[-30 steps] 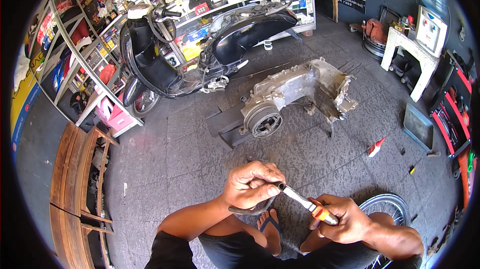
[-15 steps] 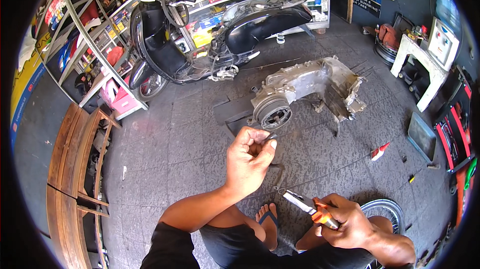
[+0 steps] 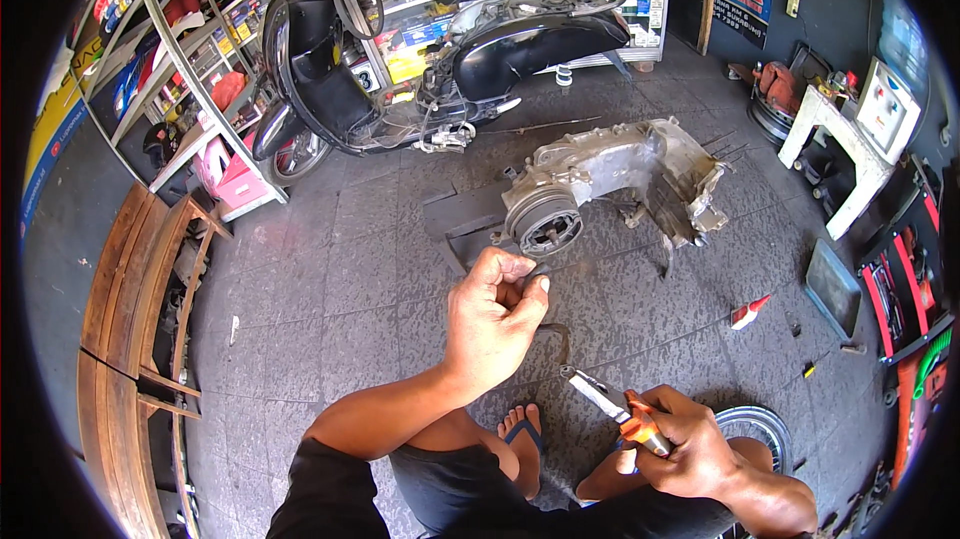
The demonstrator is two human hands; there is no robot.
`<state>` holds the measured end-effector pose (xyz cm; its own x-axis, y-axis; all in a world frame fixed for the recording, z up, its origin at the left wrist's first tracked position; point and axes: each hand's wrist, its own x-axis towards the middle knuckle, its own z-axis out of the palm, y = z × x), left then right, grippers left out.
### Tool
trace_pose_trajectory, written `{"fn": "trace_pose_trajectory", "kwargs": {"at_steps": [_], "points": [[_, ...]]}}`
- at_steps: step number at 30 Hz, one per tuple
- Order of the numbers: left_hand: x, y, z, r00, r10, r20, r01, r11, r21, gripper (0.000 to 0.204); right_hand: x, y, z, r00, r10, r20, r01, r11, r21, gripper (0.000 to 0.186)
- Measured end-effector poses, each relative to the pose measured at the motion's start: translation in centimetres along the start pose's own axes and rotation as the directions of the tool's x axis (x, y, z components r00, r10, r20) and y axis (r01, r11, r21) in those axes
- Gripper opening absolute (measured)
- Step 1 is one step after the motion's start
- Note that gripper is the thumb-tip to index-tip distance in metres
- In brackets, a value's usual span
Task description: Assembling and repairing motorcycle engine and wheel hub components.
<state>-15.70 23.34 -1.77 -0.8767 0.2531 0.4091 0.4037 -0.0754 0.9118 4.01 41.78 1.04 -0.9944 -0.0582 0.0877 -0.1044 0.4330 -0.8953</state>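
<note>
My left hand [image 3: 492,314] is raised in front of the engine case, thumb and fingers pinched on a small dark piece [image 3: 538,272] mostly hidden behind them. Lower and to the right, my right hand [image 3: 690,444] is wrapped round the orange handles of a pair of pliers [image 3: 598,398]. Their silver jaws point up and left, and a tiny ring-like part shows at the tip, too small to name surely. Beyond my left hand, the grey metal engine case [image 3: 610,164] lies on the floor, its round pulley-like end [image 3: 545,224] nearest me.
A partly stripped black scooter [image 3: 400,89] stands behind the engine case. A wooden bench [image 3: 110,339] runs along the left. To the right are a red-and-white tube [image 3: 750,312], a grey tray [image 3: 833,289] and a red-and-black toolbox [image 3: 910,279]. A spoked wheel [image 3: 770,429] lies beside my right leg.
The view has shifted slightly. The pliers' tip has come a little nearer to my left hand, and both hands keep their grips.
</note>
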Motion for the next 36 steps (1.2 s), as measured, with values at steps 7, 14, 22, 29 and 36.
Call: {"fn": "trace_pose_trajectory", "kwargs": {"at_steps": [7,14,22,29,36], "points": [[-0.1,0.3,0.0,0.999,0.04,-0.008,-0.04,0.999,-0.014,0.014,-0.4,0.6,0.2,1.0,-0.025,0.001,0.025,0.994,-0.105,0.036],[0.2,0.5,-0.4,1.0,-0.005,-0.013,0.004,0.999,-0.036,0.015,-0.6,0.9,0.0,0.998,-0.046,-0.044,0.036,0.977,-0.21,0.039],[0.2,0.5,-0.4,0.999,-0.045,-0.008,0.044,0.993,-0.11,0.016,-0.4,0.7,-0.5,0.999,0.031,0.034,-0.028,0.995,-0.095,0.036],[0.2,0.8,-0.4,0.998,-0.065,0.013,0.066,0.99,-0.126,0.015,-0.4,0.7,-0.5,0.999,0.027,0.026,-0.026,0.998,-0.048,0.035],[-0.1,1.6,-0.5,0.988,-0.1,0.117,0.123,0.97,-0.211,0.014,-0.3,0.5,-0.4,0.999,0.033,0.02,-0.033,0.999,0.02,0.032]]}}
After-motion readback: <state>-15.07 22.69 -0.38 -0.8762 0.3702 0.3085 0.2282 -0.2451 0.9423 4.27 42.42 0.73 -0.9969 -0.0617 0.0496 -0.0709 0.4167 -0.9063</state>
